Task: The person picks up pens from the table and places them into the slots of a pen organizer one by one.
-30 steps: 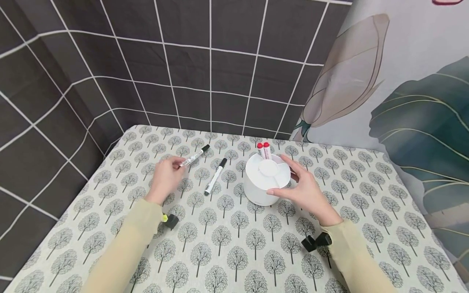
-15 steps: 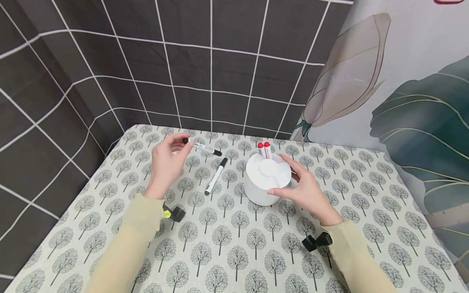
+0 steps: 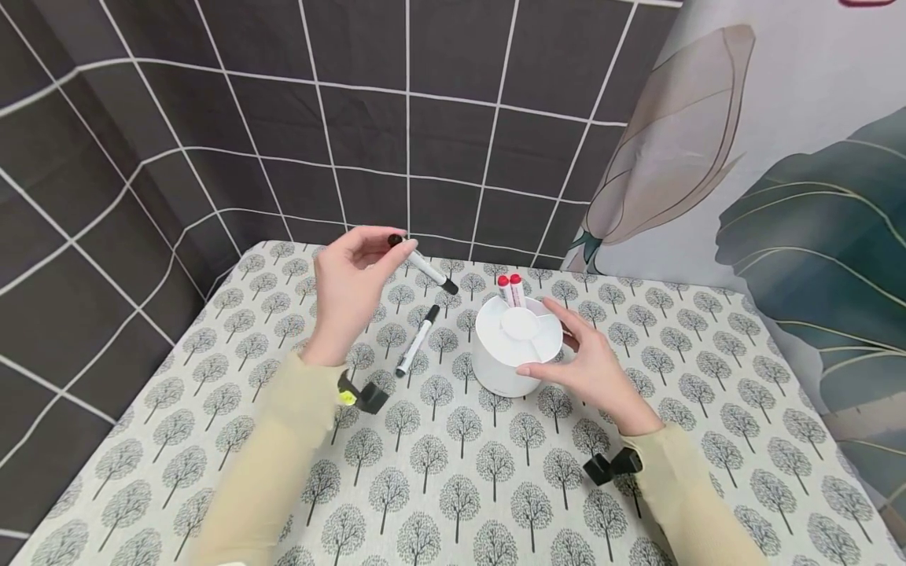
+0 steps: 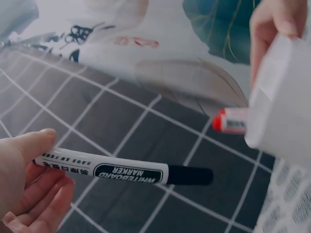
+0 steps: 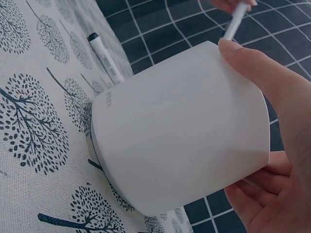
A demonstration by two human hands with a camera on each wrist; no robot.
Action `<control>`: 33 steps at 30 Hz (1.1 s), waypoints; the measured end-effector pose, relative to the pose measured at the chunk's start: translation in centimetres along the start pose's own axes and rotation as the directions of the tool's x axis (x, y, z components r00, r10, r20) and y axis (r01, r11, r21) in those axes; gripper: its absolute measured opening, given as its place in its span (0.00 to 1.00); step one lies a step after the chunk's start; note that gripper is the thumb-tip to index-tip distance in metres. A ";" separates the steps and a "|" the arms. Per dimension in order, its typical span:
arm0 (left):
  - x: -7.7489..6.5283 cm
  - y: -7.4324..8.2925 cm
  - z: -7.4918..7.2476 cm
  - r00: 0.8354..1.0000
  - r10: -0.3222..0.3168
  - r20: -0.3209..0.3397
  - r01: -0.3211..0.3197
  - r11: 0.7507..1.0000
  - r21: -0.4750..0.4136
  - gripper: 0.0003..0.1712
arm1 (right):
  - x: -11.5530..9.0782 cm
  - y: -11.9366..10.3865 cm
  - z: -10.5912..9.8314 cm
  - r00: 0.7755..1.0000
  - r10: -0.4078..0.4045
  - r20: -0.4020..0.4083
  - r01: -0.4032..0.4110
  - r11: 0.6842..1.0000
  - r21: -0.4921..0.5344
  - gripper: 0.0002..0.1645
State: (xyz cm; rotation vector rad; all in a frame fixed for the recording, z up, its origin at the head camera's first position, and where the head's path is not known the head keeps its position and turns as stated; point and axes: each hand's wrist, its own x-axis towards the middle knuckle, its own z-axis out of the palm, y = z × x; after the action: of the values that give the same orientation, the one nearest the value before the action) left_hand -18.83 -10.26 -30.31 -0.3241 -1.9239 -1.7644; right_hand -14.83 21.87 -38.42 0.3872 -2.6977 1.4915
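My left hand (image 3: pixel 357 287) pinches a black-capped whiteboard marker (image 3: pixel 429 268) by its end, above the table; its cap tilts down toward the right. The lettering on this marker's barrel reads clearly in the left wrist view. On the right, my right hand (image 3: pixel 591 365) grips the side of a white round pen holder (image 3: pixel 495 369), thumb at the near rim and fingers round the far side. Two red-capped markers (image 3: pixel 511 291) stand in the holder's back compartment. A second black-capped marker (image 3: pixel 418 339) lies on the tablecloth, left of the holder.
A tree-patterned cloth (image 3: pixel 460 487) covers the table. Behind it hangs a dark curtain with white grid lines (image 3: pixel 354 118), and a floral curtain (image 3: pixel 778 196) hangs at the right. Small black cameras (image 3: pixel 371 398) are strapped to both wrists.
My left hand has lifted its marker off the table and carried it rightward, turning the cap end to point down and right. The right hand keeps its grip on the pen holder.
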 end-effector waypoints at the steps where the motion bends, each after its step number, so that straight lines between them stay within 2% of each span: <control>1: 0.2 0.3 0.3 1.000 0.007 0.003 -0.007 1.000 -0.012 0.12 | 0.0 0.0 0.0 1.000 -0.001 0.000 0.001 1.000 0.001 0.67; 6: 1.1 1.5 2.0 0.999 0.016 0.035 -0.013 0.998 -0.063 0.13 | 0.0 0.0 0.0 1.000 -0.004 0.000 0.004 1.000 0.005 0.67; 10: 1.4 1.7 3.4 0.996 0.024 0.083 -0.016 0.995 -0.096 0.14 | 0.0 0.1 0.0 1.000 -0.003 0.000 0.003 1.000 0.009 0.67; 16: 1.1 1.0 5.4 0.988 0.007 0.152 0.000 0.999 -0.044 0.16 | 0.0 0.2 0.0 1.000 -0.008 0.002 0.008 1.000 0.001 0.66; 21: 0.3 -0.8 6.8 0.978 -0.014 0.206 0.009 1.000 0.029 0.16 | 0.0 0.2 0.0 1.000 -0.008 0.005 0.008 1.000 -0.006 0.66; 28: -0.8 -3.5 8.2 0.962 -0.108 0.251 0.077 0.988 0.130 0.16 | 0.0 0.1 0.0 1.000 -0.007 0.004 0.007 1.000 -0.003 0.67; 33: -1.3 -5.0 8.9 0.956 -0.118 0.270 0.079 0.985 0.154 0.16 | 0.0 0.1 0.0 1.000 -0.006 0.005 0.006 1.000 -0.001 0.67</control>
State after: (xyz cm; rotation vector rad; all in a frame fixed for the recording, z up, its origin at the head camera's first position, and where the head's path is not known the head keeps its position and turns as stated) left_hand -22.01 -2.03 -35.49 -0.4526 -2.2869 -1.7062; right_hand -14.89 21.95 -38.50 0.3986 -2.6985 1.4889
